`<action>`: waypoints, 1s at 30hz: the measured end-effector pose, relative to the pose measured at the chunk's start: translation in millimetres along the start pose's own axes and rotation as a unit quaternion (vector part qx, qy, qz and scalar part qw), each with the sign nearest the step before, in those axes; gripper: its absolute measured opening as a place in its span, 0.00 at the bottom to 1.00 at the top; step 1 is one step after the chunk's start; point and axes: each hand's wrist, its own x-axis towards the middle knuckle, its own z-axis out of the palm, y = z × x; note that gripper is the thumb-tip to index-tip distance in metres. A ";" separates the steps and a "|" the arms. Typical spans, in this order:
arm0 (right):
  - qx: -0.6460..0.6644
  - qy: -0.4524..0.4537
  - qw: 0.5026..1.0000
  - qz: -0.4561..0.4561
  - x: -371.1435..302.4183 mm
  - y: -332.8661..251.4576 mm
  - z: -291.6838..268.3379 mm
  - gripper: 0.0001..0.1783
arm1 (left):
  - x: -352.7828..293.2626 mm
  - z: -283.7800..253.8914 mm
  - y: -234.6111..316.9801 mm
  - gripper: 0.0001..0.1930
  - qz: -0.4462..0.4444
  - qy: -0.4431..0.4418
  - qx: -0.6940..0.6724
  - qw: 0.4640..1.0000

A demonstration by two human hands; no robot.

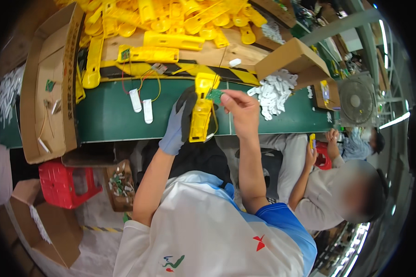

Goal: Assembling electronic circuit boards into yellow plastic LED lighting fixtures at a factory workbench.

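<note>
Fingertips (227, 101) of the bare right hand (243, 113) pinch a small green circuit board (213, 95) by its right side, over the upper part of a yellow plastic housing (201, 113); whether board and plastic touch, I cannot tell. The left hand (182, 115), in a blue glove with dark fingers, grips that housing along its left edge, hollow side showing, long axis nearly upright in view. A thin yellow wire (215, 123) loops at the housing's right side.

Both hands are above a green worktop (106, 117). To their left, 2 white oblong modules (135, 100) lie on it, near each other, wires leading up from them. Beyond, a yellow housing (155, 54) lies flat with a green board (125, 54) at its left end, below a heap of yellow housings (171, 18). Right of the right hand, white plastic pieces (275, 94) spill from a tipped cardboard box (291, 57). A long cardboard box (71, 83) stands at the left. Farther right, a seated co-worker (319, 198) holds a yellow part (312, 141), near a grey fan (356, 98).
</note>
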 end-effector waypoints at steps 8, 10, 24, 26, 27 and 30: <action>-0.007 -0.074 0.997 0.001 7.5 2.6 10.9 0.08 | -9.1 -2.0 10.0 0.25 0.041 0.013 0.045 0.998; -0.002 -0.087 0.996 0.003 6.3 5.0 11.8 0.08 | -9.1 -5.7 6.1 0.25 -0.004 0.022 -0.010 1.000; 0.000 -0.036 0.999 -0.034 6.6 19.5 10.9 0.08 | -6.1 0.3 4.1 0.23 -0.013 0.030 -0.002 0.999; 0.025 -0.021 0.999 -0.027 6.5 21.2 12.5 0.08 | -6.0 2.2 3.2 0.23 -0.011 0.027 0.013 0.999; 0.015 -0.008 1.000 -0.026 6.5 22.4 13.0 0.07 | -6.4 2.7 3.0 0.24 -0.010 0.035 0.064 0.997; 0.027 0.016 0.999 -0.009 5.6 27.3 19.6 0.06 | -7.1 -1.6 -0.5 0.24 -0.020 0.050 0.088 0.995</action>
